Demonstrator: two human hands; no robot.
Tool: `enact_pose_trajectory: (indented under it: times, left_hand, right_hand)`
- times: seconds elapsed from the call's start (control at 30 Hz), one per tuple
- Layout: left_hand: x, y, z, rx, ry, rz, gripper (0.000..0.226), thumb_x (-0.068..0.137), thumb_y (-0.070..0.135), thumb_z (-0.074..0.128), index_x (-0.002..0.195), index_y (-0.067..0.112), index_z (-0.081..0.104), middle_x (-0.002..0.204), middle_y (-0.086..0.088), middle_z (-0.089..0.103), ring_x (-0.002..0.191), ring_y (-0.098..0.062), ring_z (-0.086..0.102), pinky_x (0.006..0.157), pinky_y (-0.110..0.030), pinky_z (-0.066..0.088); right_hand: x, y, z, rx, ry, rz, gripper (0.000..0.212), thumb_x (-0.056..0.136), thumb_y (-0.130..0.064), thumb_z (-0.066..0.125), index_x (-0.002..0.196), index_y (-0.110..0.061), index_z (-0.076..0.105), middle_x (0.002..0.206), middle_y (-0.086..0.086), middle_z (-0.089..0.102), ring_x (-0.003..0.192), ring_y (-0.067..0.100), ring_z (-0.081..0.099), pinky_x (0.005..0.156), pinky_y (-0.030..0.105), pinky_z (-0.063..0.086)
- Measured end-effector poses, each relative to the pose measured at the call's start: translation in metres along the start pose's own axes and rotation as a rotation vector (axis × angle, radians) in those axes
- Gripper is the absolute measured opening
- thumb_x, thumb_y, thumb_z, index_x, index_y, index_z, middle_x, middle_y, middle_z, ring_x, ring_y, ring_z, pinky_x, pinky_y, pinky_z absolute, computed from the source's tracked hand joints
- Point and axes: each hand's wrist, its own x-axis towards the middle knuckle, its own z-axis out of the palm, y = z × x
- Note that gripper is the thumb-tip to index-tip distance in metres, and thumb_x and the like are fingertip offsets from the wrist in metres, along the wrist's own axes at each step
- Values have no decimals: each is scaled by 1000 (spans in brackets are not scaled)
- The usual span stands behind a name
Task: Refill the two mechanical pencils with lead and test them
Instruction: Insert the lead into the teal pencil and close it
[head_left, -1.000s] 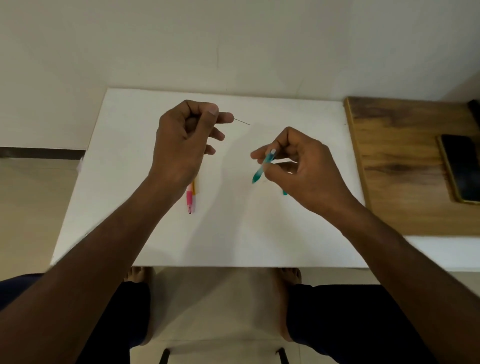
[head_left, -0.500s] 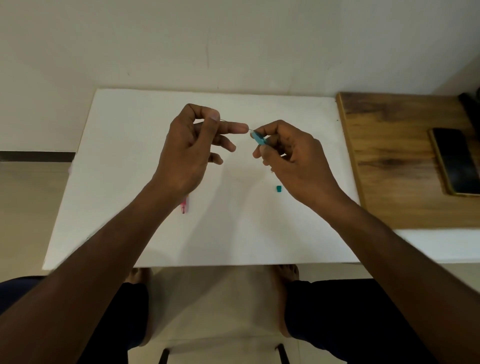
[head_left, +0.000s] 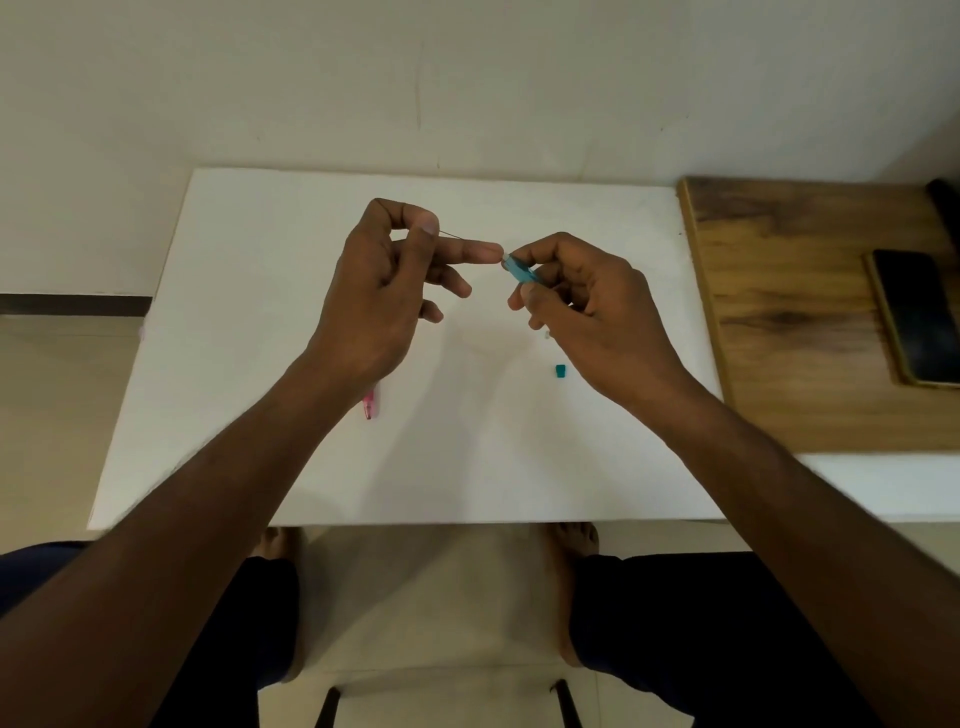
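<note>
My right hand (head_left: 587, 306) grips a teal mechanical pencil (head_left: 518, 269) with its open back end pointing left. My left hand (head_left: 384, 291) pinches a thin lead stick (head_left: 451, 236) between thumb and forefinger, and the forefinger tip touches the pencil's end. The lead's right part is hidden behind the finger. A pink mechanical pencil (head_left: 370, 405) lies on the white table (head_left: 260, 338), mostly covered by my left wrist. A small teal cap (head_left: 560, 370) rests on the table below my right hand.
A wooden board (head_left: 789, 322) adjoins the white table on the right, with a dark phone (head_left: 917, 317) lying on it. A tiny white piece (head_left: 546, 335) lies near my right fingers. A wall stands right behind the table.
Both hands came together from apart. The teal pencil was turned with its back end towards the lead, and the lead now reaches the pencil's end. The teal cap became visible on the table.
</note>
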Motion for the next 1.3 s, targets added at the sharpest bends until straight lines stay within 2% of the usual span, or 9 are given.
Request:
enact_pose_trajectory:
  times: [0.2, 0.47, 0.73, 0.83, 0.93, 1.03, 1.17, 1.23, 1.3]
  left_hand:
    - [1, -1, 0, 20, -4, 7, 18, 117, 29, 36, 111, 13, 42, 109, 7, 82, 84, -17, 74, 63, -27, 53]
    - [1, -4, 0, 36, -12, 22, 17, 117, 28, 36, 108, 16, 43, 108, 8, 82, 83, -17, 73, 63, -27, 52]
    - [0, -11, -1, 202, -35, 126, 15, 115, 29, 44, 108, 16, 46, 101, 12, 82, 79, -14, 75, 60, -30, 55]
    - [0, -13, -1, 258, -37, 161, 15, 112, 29, 54, 106, 15, 57, 100, 15, 81, 79, -12, 76, 61, -18, 52]
    - [-1, -13, 1, 338, -32, 171, 12, 105, 34, 66, 101, 23, 69, 98, 19, 78, 78, -6, 76, 63, -10, 46]
    - [-3, -11, 4, 355, 24, 222, 9, 101, 35, 71, 97, 28, 75, 93, 20, 76, 76, -4, 75, 64, -6, 44]
    - [-6, -8, 5, 453, 132, 327, 10, 100, 38, 72, 100, 31, 79, 95, 26, 75, 78, -1, 71, 63, -11, 48]
    - [-7, -9, 4, 545, 140, 369, 13, 102, 42, 69, 105, 34, 79, 99, 26, 76, 76, -3, 70, 61, -21, 52]
    - [-8, -11, 4, 581, 112, 387, 17, 102, 45, 67, 112, 35, 78, 102, 24, 76, 77, -3, 70, 63, -21, 53]
  right_hand:
    - [1, 2, -1, 16, -6, -5, 19, 99, -20, 64, 115, -29, 71, 91, -13, 77, 82, 18, 73, 79, 43, 63]
    - [2, 2, 0, 2, -11, -21, 24, 99, -23, 65, 106, -46, 67, 91, -16, 76, 82, 15, 74, 78, 37, 63]
    - [-2, -1, -2, -63, -23, -14, 19, 97, -23, 66, 112, -32, 74, 93, -9, 76, 83, 19, 71, 79, 45, 61]
    - [-3, -2, -2, -78, -42, -10, 19, 98, -22, 66, 111, -31, 74, 94, -8, 77, 84, 17, 72, 79, 40, 61]
    - [-4, -1, -1, -63, -62, -17, 18, 99, -19, 66, 111, -29, 73, 92, -12, 79, 83, 11, 76, 73, 29, 61]
    - [-5, 1, 4, 32, -85, 11, 15, 100, -17, 69, 114, -22, 71, 95, -13, 81, 84, 9, 78, 80, 32, 64]
    - [-5, -1, 16, 147, -123, 77, 14, 100, -19, 72, 113, -20, 67, 99, -14, 82, 88, 7, 79, 85, 28, 63]
    - [-6, -3, 22, 201, -118, 117, 14, 100, -21, 72, 112, -19, 66, 100, -10, 82, 89, 7, 79, 82, 25, 61]
    - [-7, -5, 28, 245, -75, 157, 17, 98, -22, 74, 112, -16, 68, 99, -5, 83, 89, 8, 79, 81, 30, 63]
